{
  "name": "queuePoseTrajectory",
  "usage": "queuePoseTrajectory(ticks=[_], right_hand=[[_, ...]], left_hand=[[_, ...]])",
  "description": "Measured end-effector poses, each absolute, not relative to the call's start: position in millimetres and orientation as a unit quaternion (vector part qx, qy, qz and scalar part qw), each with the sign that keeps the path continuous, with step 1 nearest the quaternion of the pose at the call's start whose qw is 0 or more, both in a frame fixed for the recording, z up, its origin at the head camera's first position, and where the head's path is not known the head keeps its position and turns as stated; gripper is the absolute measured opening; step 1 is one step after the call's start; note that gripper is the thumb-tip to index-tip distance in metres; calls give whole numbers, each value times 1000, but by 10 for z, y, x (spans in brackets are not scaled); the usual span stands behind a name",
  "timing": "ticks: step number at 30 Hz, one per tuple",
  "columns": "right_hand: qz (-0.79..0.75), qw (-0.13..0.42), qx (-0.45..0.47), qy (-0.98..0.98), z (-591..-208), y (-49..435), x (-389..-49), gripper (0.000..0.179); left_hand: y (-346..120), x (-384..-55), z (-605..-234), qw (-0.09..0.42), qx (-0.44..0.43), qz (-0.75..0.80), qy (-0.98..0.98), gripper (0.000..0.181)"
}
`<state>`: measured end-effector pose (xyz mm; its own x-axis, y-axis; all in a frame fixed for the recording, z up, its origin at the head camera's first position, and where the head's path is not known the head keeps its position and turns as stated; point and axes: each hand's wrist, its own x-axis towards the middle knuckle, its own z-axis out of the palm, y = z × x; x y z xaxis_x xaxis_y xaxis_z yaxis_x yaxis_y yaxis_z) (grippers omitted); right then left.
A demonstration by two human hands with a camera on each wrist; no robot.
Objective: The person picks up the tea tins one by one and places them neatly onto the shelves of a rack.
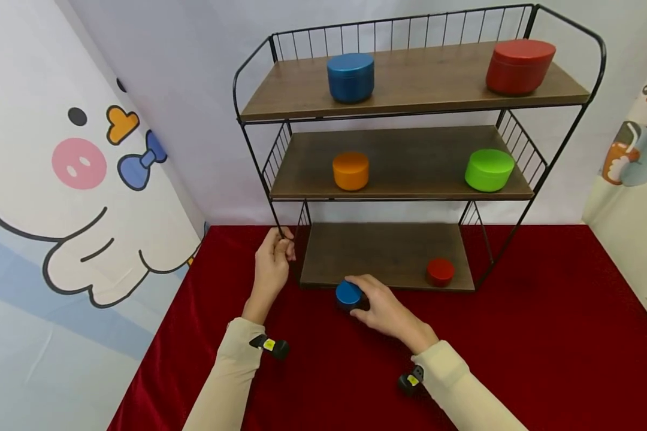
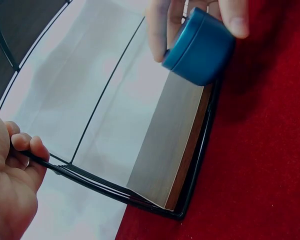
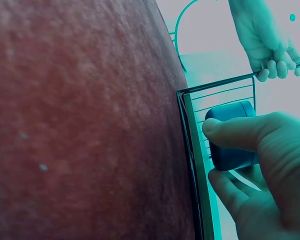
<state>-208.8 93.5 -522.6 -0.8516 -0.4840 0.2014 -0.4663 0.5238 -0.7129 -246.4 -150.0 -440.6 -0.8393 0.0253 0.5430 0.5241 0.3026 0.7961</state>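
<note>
My right hand point(image 1: 380, 305) holds a small round blue tin point(image 1: 348, 293) between thumb and fingers, at the front edge of the bottom shelf point(image 1: 377, 251). In the left wrist view the blue tin point(image 2: 202, 47) is tilted and overlaps the shelf's front edge. My left hand point(image 1: 274, 257) grips the black metal side post of the three-tier rack, just below the middle shelf; in the left wrist view its fingers point(image 2: 32, 150) curl round the black rod. A small red tin point(image 1: 440, 272) sits at the right of the bottom shelf.
On the top shelf point(image 1: 426, 75) stand a larger blue tin point(image 1: 350, 78) and a red tin point(image 1: 520, 67). The middle shelf point(image 1: 410, 161) bears an orange tin point(image 1: 350, 171) and a green tin point(image 1: 489, 170). Red cloth point(image 1: 561, 299) covers the table under the rack.
</note>
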Motion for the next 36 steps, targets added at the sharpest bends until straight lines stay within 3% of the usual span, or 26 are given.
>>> queuePoseTrajectory(ticks=[25, 36], right_hand=[[-384, 1, -272, 882, -4999, 877, -2591, 68], [-414, 14, -253, 874, -5111, 694, -2669, 68]], left_hand=[[-1494, -2494, -4409, 210, -165, -574, -774, 12], [-1489, -2480, -4400, 212, -168, -572, -774, 12]])
